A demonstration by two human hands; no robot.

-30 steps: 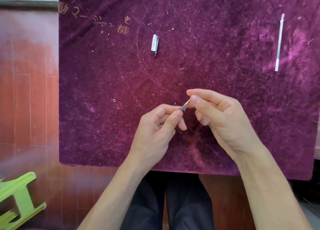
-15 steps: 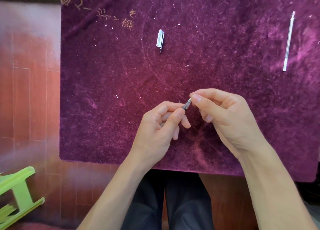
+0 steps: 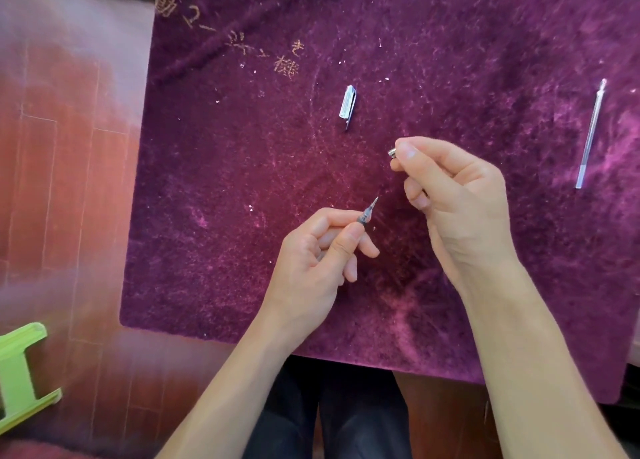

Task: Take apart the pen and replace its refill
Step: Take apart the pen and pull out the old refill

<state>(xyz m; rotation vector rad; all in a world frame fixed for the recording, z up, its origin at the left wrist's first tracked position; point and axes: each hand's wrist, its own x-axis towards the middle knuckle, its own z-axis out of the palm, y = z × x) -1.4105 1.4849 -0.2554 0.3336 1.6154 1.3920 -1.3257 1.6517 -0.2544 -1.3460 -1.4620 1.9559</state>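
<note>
— How many pen pieces do you count?
— Four: one pen (image 3: 367,212) body, one small metal tip (image 3: 392,152), one cap (image 3: 347,105), one loose refill (image 3: 590,135).
— Hands?
— Two, one left hand (image 3: 320,256) and one right hand (image 3: 450,195).
— Anything else?
— One purple cloth (image 3: 242,181), one green stool (image 3: 20,372).

One head-worn wide-angle view looks steeply down, close over the purple cloth (image 3: 242,216) on the bench, both forearms entering from below
</note>
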